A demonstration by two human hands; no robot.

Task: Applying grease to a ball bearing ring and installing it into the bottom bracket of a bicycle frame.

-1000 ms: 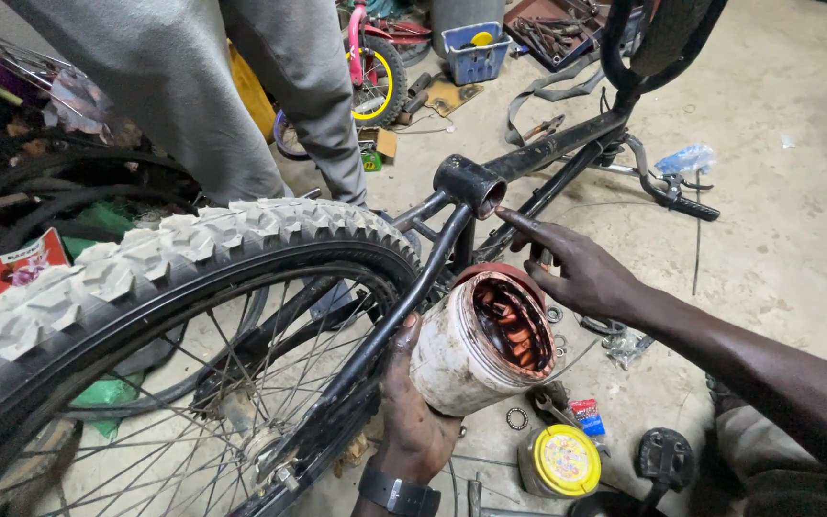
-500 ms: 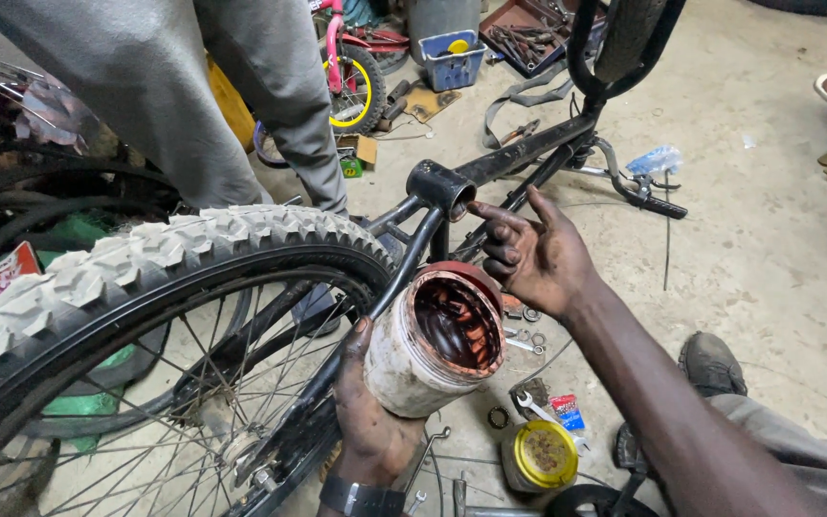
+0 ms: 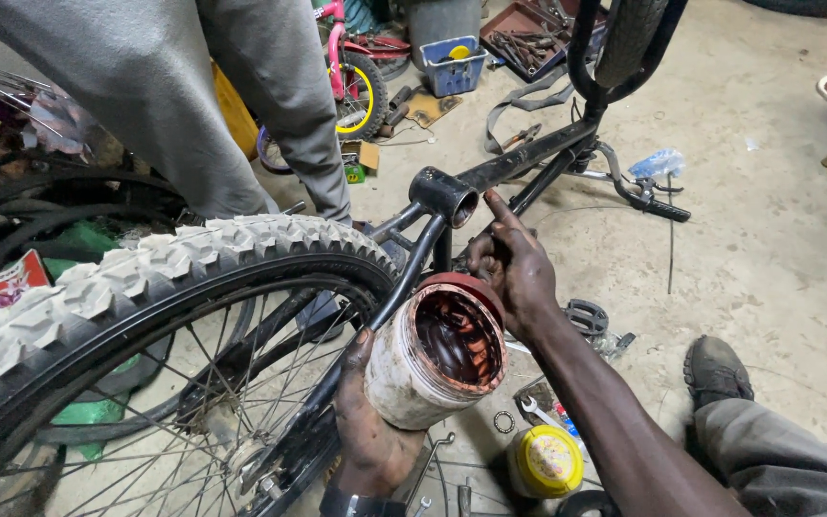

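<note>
I see left hand [image 3: 370, 431] wrapped around the white grease tub [image 3: 433, 359], tilted, mouth toward me | right hand [image 3: 514, 263] just above tub rim, fingers loosely curled, forefinger touching the black frame shell [image 3: 444, 196] | knobby tyre [image 3: 174, 263] left of tub

The left hand [image 3: 370, 436] grips a grimy open jar of dark red grease [image 3: 437, 354], tilted toward us. The right hand [image 3: 517, 270] points a finger at the bike frame's empty bottom bracket shell [image 3: 444, 195], beside the knobby tyre [image 3: 155, 278].
</note>
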